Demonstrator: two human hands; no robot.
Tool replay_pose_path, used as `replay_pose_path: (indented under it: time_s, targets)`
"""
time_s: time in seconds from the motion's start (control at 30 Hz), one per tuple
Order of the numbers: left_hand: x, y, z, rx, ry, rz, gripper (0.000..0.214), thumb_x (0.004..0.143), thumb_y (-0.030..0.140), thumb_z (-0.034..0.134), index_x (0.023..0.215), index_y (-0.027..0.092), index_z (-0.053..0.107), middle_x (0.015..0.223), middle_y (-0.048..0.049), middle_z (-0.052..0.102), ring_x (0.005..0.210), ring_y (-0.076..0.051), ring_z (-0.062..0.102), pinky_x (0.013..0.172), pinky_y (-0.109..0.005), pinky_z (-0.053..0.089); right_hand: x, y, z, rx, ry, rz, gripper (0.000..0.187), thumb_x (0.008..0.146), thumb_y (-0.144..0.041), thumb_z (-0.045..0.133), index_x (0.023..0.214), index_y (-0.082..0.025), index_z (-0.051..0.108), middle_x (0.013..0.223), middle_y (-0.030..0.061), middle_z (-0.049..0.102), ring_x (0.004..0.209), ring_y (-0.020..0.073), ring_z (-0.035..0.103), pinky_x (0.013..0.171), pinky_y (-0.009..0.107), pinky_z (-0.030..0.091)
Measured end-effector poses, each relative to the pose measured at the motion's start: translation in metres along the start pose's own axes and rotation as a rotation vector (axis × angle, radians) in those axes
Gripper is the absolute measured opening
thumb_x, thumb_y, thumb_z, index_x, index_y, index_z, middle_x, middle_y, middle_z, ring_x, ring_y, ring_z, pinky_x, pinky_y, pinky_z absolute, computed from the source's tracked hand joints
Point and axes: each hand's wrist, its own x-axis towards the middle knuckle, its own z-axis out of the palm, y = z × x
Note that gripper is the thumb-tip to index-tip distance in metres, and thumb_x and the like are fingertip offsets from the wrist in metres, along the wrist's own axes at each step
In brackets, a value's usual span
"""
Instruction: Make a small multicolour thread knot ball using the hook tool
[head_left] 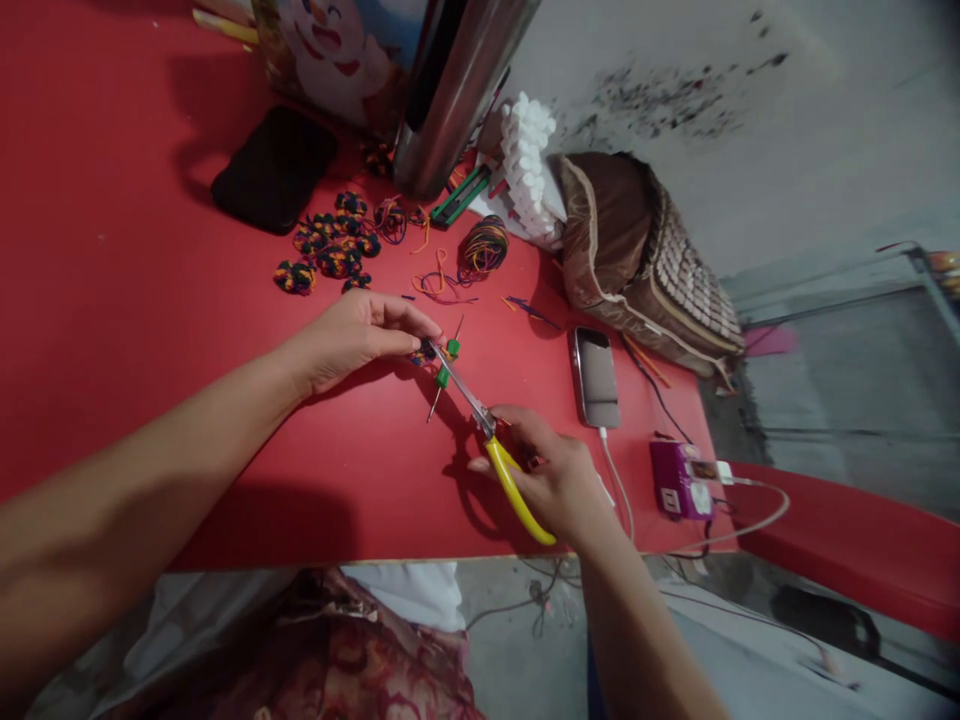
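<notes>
My left hand [352, 335] pinches a small multicoloured crocheted piece [421, 353] just above the red table [135, 330]. My right hand [551, 480] grips yellow-handled scissors [491, 445], whose blades point up-left and reach the piece at my left fingertips. A green-handled crochet hook [445, 372] lies on the table right under the blades.
Several finished multicoloured crocheted pieces [330, 248] and loose yarn scraps [439, 285] lie behind, with a yarn ball [484, 246]. A black pouch [274, 168], a steel cylinder [450, 100], a brown bag [637, 260], a phone [596, 377] on a cable and a purple power strip [679, 480] stand around.
</notes>
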Motion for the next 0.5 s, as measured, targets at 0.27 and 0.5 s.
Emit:
replay_pose_path:
  time_s: [0.27, 0.5]
  targets:
    - [-0.0003, -0.0007, -0.0014, 0.016, -0.022, 0.011, 0.02, 0.079, 0.0, 0.072, 0.089, 0.011, 0.084, 0.092, -0.0123, 0.085, 0.076, -0.018, 0.077, 0.07, -0.028, 0.058, -0.0011, 0.0011, 0.002, -0.001, 0.002, -0.011, 0.069, 0.091, -0.08, 0.064, 0.119, -0.018, 0.075, 0.07, 0.0017, 0.07, 0.053, 0.0134, 0.054, 0.054, 0.028, 0.044]
    - [0.0, -0.0007, -0.0012, 0.039, -0.019, 0.025, 0.022, 0.076, -0.002, 0.072, 0.09, 0.011, 0.085, 0.091, -0.0121, 0.085, 0.076, -0.017, 0.076, 0.07, -0.027, 0.057, -0.0014, 0.0004, 0.0024, 0.027, 0.012, -0.008, 0.067, 0.09, -0.077, 0.066, 0.119, -0.018, 0.076, 0.071, 0.0016, 0.07, 0.055, 0.0134, 0.053, 0.054, 0.027, 0.046]
